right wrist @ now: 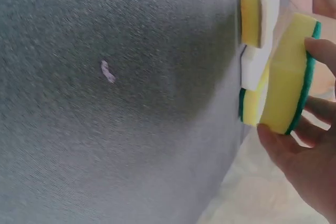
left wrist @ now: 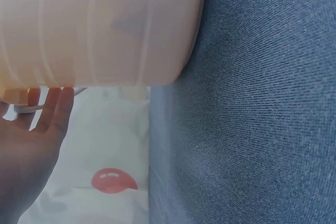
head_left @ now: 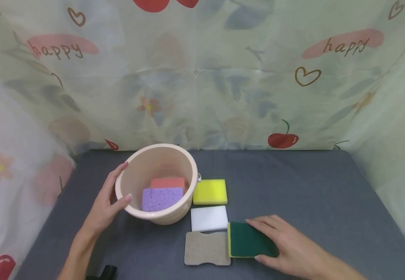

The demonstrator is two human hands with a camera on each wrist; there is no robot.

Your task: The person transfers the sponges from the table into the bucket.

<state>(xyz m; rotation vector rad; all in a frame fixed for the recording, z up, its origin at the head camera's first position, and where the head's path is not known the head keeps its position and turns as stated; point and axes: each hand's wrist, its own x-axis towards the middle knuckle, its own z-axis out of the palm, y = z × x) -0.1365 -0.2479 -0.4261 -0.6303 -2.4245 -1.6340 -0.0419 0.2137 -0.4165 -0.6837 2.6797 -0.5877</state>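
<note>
Fingers are pinched on a green sponge (head_left: 247, 241) (right hand (head_left: 291, 247)) and a bucket (head_left: 164, 163) (left hand (head_left: 102, 208)), with two sponges (head_left: 162, 200) placed inside and three others (head_left: 209, 218) left outside.

Inside the bucket (head_left: 164, 161), the red sponge (head_left: 168, 182) is partly hidden by the purple sponge (head_left: 162, 199), while on the bucket's near side a black object (head_left: 109, 272) is cut off by the head view's bottom edge.

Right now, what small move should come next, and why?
Probably carry the green-and-yellow sponge to the bucket: the right hand holds it off the table, the left hand grips the bucket's rim, and a purple sponge and red sponge lie inside.
</note>
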